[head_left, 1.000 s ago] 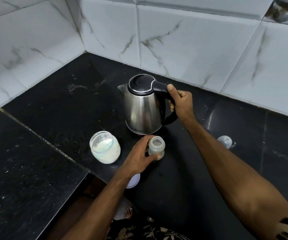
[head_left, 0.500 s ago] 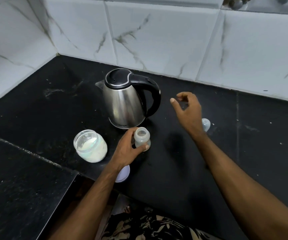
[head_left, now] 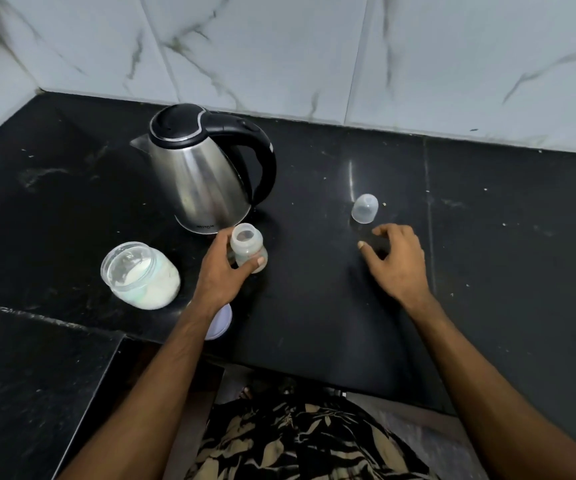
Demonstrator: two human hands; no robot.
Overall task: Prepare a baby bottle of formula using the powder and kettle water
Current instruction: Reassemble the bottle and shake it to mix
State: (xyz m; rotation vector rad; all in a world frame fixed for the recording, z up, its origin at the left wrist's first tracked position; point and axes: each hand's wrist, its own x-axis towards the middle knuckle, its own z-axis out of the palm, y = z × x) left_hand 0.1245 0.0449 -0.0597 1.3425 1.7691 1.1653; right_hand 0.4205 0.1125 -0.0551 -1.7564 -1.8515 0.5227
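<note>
Black stone counter [head_left: 314,306] under marbled white tiles, meeting in a far-left corner. Left hand [head_left: 222,271] wrapped around the open baby bottle [head_left: 247,252], upright on the counter, just near of the steel kettle [head_left: 203,174], to the right of the open powder jar [head_left: 141,275]. Right hand [head_left: 395,261] released, fingers loosely spread, holding nothing, hovering just near of the clear dome cap [head_left: 365,208] at right. Pale lid [head_left: 219,322] partly hidden beneath the left wrist.

Probably reaching for the cap, or for a teat piece not in view. Best done with the left grip kept firm and low on the bottle, neck level, to avoid tipping. Cap taken by its sides, pinched lightly, being thin and slippery-looking. Worth checking that water and powder are both in before closing.

Bottle small, translucent, cloudy walls, wide round mouth uncovered; contents hard to tell from above. Jar glass, half full of white powder, banked to one side
</note>
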